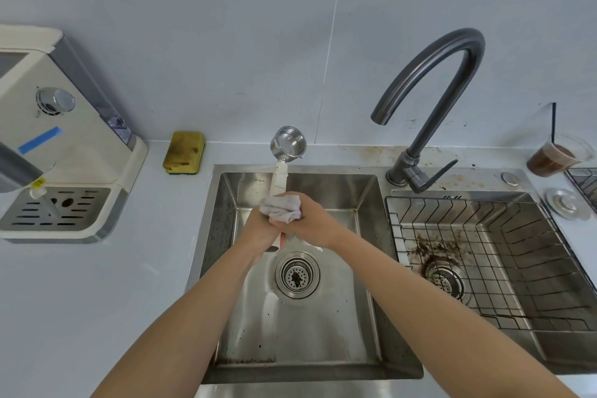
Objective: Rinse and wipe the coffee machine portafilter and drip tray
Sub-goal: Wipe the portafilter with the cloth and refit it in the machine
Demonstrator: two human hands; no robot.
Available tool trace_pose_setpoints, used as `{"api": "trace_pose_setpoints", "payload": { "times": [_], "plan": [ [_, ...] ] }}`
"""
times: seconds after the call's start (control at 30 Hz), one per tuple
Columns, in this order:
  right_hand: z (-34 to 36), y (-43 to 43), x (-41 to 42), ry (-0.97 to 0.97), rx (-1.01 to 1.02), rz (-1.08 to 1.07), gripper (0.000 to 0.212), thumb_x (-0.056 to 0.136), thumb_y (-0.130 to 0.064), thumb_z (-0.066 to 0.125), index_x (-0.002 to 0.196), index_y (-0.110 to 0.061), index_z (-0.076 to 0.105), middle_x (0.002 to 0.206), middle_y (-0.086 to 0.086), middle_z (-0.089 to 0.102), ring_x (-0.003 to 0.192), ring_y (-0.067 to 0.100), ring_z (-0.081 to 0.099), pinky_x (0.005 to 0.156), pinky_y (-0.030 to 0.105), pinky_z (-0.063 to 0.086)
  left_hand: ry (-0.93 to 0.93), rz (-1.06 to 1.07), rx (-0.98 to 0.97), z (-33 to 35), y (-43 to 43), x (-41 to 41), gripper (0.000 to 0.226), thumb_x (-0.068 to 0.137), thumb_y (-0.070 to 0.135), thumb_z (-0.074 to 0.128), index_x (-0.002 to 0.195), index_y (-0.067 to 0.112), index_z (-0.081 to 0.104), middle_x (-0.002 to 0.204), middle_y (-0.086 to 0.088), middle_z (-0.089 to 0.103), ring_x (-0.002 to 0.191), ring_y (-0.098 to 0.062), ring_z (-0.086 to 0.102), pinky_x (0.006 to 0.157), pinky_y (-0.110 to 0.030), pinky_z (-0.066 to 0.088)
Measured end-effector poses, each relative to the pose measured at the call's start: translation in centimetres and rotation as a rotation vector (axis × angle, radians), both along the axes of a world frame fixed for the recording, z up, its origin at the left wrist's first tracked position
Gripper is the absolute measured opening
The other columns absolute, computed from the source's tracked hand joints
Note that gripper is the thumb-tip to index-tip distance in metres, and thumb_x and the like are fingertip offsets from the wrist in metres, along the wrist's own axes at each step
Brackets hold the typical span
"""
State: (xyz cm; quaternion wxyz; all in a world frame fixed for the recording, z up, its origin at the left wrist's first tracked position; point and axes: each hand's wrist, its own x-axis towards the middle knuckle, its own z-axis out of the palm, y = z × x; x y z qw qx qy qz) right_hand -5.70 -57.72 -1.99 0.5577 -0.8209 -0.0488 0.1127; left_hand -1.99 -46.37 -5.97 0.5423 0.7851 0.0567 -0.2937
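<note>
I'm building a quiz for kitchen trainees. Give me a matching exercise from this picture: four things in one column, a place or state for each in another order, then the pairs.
Things
1. portafilter
2. sponge
3. plastic cup
4. wire basket

Places or states
A. sits in the right basin
B. holds brown liquid
C. handle wrapped in a cloth, held above the left basin
D. lies flat on the counter by the wall

Pairs: 1-C, 2-D, 3-B, 4-A
</note>
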Motion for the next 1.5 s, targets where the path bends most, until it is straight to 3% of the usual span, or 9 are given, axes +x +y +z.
{"api": "trace_pose_setpoints", "payload": {
  "times": [0.2, 0.3, 0.4, 0.63, 0.8, 0.97, 1.13, 1.27, 1.5],
  "plan": [
    [0.1, -2.0, -0.2, 0.100, 0.023, -0.080, 0.023, 0.091, -0.014, 0.056, 0.110, -0.004, 0.062, 0.097, 0.008, 0.068, 0.088, 0.010, 0.063, 0.085, 0.021, 0.048, 0.028, -0.061, -0.349, 1.3, 1.5, -0.8, 0.019, 0.066, -0.007, 0.062, 0.068, 0.012, 0.062, 0.048, -0.004, 0.054, 0.036, -0.011, 0.046, 0.039, -0.018, 0.040],
    [1.2, -4.1, 0.5, 0.065, 0.075, -0.233, 0.012, 0.090, -0.014, 0.055, 0.080, -0.011, 0.061, 0.075, -0.003, 0.060, 0.071, 0.003, 0.059, 0.078, 0.019, 0.050, 0.066, -0.040, -0.282, 1.4, 1.9, -0.8, 0.026, 0.076, -0.011, 0.058, 0.070, 0.011, 0.045, 0.044, 0.000, 0.046, 0.031, -0.010, 0.043, 0.036, -0.017, 0.037],
    [3.0, -5.9, 1.6, 0.099, 0.178, -0.473, 0.014, 0.087, -0.020, 0.058, 0.089, -0.020, 0.044, 0.082, -0.003, 0.054, 0.071, 0.008, 0.056, 0.059, 0.021, 0.050, 0.052, -0.092, -0.204, 1.5, 2.4, -1.1, 0.026, 0.078, -0.008, 0.058, 0.070, 0.011, 0.043, 0.050, -0.003, 0.044, 0.032, -0.011, 0.042, 0.041, -0.020, 0.036],
    [5.6, -7.2, 4.5, -0.137, -0.600, -0.111, 0.018, 0.081, -0.027, 0.061, 0.071, -0.024, 0.047, 0.073, -0.006, 0.044, 0.076, 0.016, 0.047, 0.058, 0.021, 0.031, -0.033, -0.242, -0.031, 1.1, 2.6, -1.5, 0.023, 0.078, -0.004, 0.059, 0.072, 0.011, 0.041, 0.059, -0.007, 0.044, 0.037, -0.016, 0.042, 0.048, -0.024, 0.032],
    [5.2, -6.7, 4.7, -0.257, -0.953, 0.019, 0.030, 0.090, -0.036, 0.051, 0.113, -0.018, 0.061, 0.114, 0.004, 0.048, 0.084, 0.028, 0.057, 0.067, 0.029, 0.032, -0.023, -0.285, -0.012, 0.9, 2.4, -1.8, 0.023, 0.075, -0.002, 0.059, 0.076, 0.013, 0.042, 0.056, -0.004, 0.045, 0.035, -0.014, 0.043, 0.045, -0.021, 0.033],
    [4.7, -6.3, 4.7, -0.320, -1.168, 0.040, 0.030, 0.095, -0.031, 0.042, 0.118, -0.016, 0.055, 0.121, 0.007, 0.045, 0.083, 0.034, 0.059, 0.065, 0.033, 0.036, -0.048, -0.314, 0.025, 0.5, 2.2, -2.1, 0.024, 0.074, -0.001, 0.059, 0.079, 0.017, 0.045, 0.055, -0.002, 0.047, 0.034, -0.011, 0.045, 0.044, -0.020, 0.035],
    [4.3, -5.1, 5.0, -0.212, -1.094, -0.186, 0.026, 0.095, -0.026, 0.040, 0.105, -0.008, 0.056, 0.102, 0.010, 0.046, 0.074, 0.028, 0.050, 0.064, 0.034, 0.034, -0.081, -0.247, -0.020, 0.2, 1.6, -2.2, 0.024, 0.076, -0.001, 0.059, 0.080, 0.018, 0.045, 0.063, -0.002, 0.045, 0.035, -0.009, 0.046, 0.044, -0.021, 0.036],
    [4.2, -4.8, 5.9, -0.016, -0.898, -0.323, 0.022, 0.089, -0.024, 0.046, 0.070, -0.012, 0.046, 0.073, 0.001, 0.042, 0.071, 0.021, 0.048, 0.057, 0.028, 0.034, -0.091, -0.210, -0.019, 0.2, 1.3, -2.4, 0.024, 0.076, -0.002, 0.058, 0.083, 0.018, 0.046, 0.065, -0.004, 0.046, 0.033, -0.008, 0.047, 0.039, -0.018, 0.036],
    [5.0, -5.4, 6.6, 0.140, -0.447, -0.304, 0.039, 0.077, -0.022, 0.063, 0.053, -0.015, 0.034, 0.054, -0.003, 0.037, 0.049, 0.012, 0.036, 0.049, 0.022, 0.027, -0.126, -0.147, -0.011, -0.5, 0.7, -2.4, 0.024, 0.077, -0.007, 0.055, 0.090, 0.010, 0.044, 0.068, -0.003, 0.043, 0.039, -0.014, 0.046, 0.036, -0.020, 0.038]
  ]
}}
